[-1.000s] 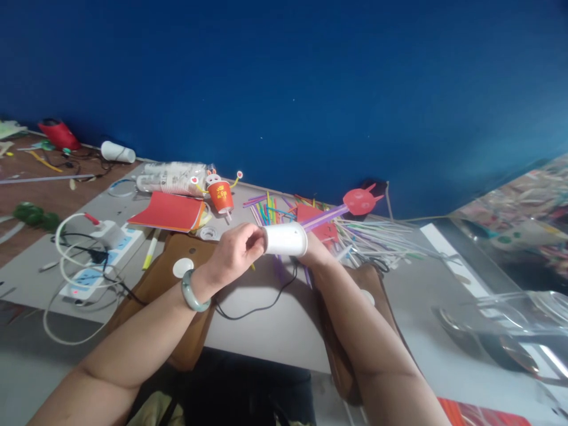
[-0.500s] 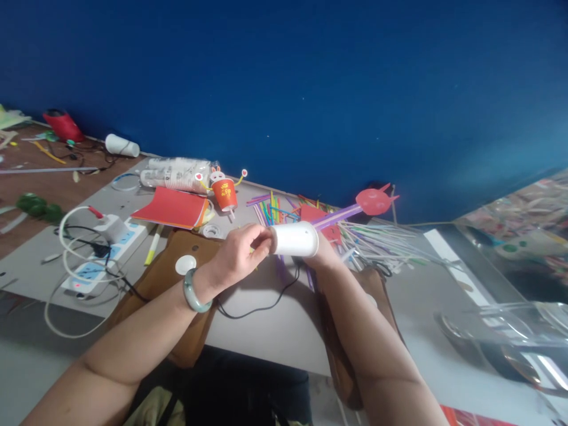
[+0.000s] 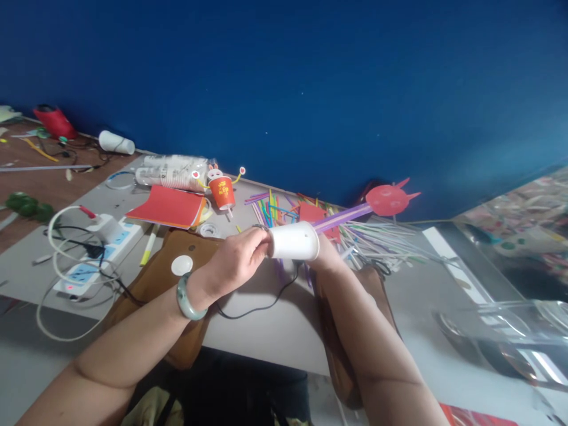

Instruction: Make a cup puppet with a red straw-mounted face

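Observation:
A white paper cup is held sideways over the table. My left hand, with a jade-like bangle at the wrist, is closed at the cup's left end; its fingertips are partly hidden there. Behind the cup's right end is my right hand, its fingers out of sight behind the cup. Purple straws slant up to the right from behind the cup. At their far end is a red paper head shape with two pointed tips. Whether the straws are fixed to the cup cannot be seen.
Colourful straws and pale straws lie behind my hands. A decorated red cup figure, red paper, bagged cups and a tape roll are left of them. A power strip with cables sits further left.
The red paper head shape and purple straws have shifted right and slightly outward from the cup. The view has turned slightly; both hands stay around the cup.

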Demonstrator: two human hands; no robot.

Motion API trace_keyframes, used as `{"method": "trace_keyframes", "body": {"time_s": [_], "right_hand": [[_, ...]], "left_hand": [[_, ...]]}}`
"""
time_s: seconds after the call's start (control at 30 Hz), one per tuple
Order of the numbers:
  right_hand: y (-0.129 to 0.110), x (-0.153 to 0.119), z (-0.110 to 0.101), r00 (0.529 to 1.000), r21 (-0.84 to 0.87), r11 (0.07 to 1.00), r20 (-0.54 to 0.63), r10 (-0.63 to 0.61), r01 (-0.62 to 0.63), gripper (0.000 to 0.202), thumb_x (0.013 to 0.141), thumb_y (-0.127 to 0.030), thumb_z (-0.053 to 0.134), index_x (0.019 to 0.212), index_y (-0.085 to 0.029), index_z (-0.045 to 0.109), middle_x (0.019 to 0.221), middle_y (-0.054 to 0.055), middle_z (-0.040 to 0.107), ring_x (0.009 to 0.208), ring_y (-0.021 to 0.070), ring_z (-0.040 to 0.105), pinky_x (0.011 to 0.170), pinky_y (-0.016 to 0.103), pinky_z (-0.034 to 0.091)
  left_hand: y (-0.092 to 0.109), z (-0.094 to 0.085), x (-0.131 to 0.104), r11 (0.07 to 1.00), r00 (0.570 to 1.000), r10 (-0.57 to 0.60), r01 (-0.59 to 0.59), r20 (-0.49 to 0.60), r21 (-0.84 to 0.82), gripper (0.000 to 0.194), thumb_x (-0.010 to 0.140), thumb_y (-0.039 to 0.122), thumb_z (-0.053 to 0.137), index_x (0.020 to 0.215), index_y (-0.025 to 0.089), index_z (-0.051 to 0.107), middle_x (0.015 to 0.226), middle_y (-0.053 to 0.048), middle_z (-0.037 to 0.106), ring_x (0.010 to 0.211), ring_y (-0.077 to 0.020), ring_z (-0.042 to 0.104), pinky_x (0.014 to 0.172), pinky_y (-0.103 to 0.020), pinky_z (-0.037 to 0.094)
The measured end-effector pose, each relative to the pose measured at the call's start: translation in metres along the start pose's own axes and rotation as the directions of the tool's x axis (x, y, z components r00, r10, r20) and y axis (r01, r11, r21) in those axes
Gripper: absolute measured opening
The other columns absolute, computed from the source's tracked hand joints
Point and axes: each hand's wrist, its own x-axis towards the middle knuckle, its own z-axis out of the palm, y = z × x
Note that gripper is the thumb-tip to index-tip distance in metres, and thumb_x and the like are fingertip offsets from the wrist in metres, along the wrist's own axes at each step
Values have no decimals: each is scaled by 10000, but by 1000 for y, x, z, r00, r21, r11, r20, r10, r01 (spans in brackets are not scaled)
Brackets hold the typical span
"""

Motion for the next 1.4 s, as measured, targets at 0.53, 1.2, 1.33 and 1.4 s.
{"method": "trace_keyframes", "body": {"time_s": [0.53,1.2,1.33,1.4], "right_hand": [[2,8,9,999,52,998,-22,-46,47,335,542,-386,849,730,-149,705,597,6,654,597,164,613,546,250,502],[9,10,8,996,187,978,-1,-91,90,354,693,-442,826,935,-189,775,923,49,788,885,257,744,817,380,607],[18,10,7,993,140,984,-74,-97,107,422,691,-508,815,964,-190,769,946,64,786,928,285,739,854,418,601],[21,10,5,991,65,992,-78,-106,111,470,697,-562,793,987,-192,764,974,78,783,971,299,729,859,425,600]], "left_hand": [[-8,7,1,995,984,-92,83,-150,-64,30,875,192,583,860,174,601,759,-19,681,672,-130,620,608,-235,475],[-11,11,2,730,916,-397,278,-56,-624,143,903,308,622,867,171,605,677,-6,676,596,-116,647,580,-219,534],[-9,9,4,794,935,-348,257,-65,-551,175,915,331,618,873,161,627,726,-29,696,639,-121,661,608,-223,533],[-7,7,4,833,944,-320,240,-80,-499,181,921,335,611,883,159,631,760,-39,704,661,-125,662,627,-231,532]]}}
